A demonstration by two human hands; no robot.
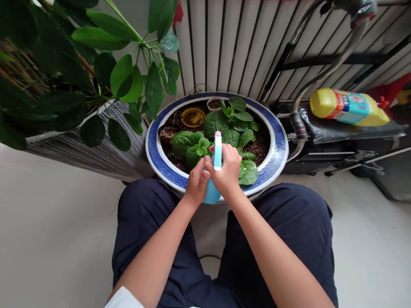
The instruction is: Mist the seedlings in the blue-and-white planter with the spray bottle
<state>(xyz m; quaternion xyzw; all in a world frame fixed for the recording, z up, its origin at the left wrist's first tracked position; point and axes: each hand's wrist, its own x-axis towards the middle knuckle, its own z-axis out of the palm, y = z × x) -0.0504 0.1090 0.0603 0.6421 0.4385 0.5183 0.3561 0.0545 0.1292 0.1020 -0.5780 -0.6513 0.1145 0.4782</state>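
Note:
I hold a light blue spray bottle [217,156] with both hands over a round planter with a blue patterned rim [278,140]. My right hand [227,171] wraps around the bottle's upper part near the white and pink nozzle. My left hand [196,184] grips the bottle's lower body [211,194]. The nozzle points at leafy green plants [224,126] growing in dark soil inside the planter. A small yellow dish [192,117] and a small white pot [214,105] sit at the planter's far side.
A big-leaved plant [57,66] in a striped planter [93,152] stands at left. A yellow bottle [347,107] lies on a black wheeled frame with a curved metal handle [345,22] at right. A white ribbed wall panel [231,36] is behind. I squat, knees beside the planter.

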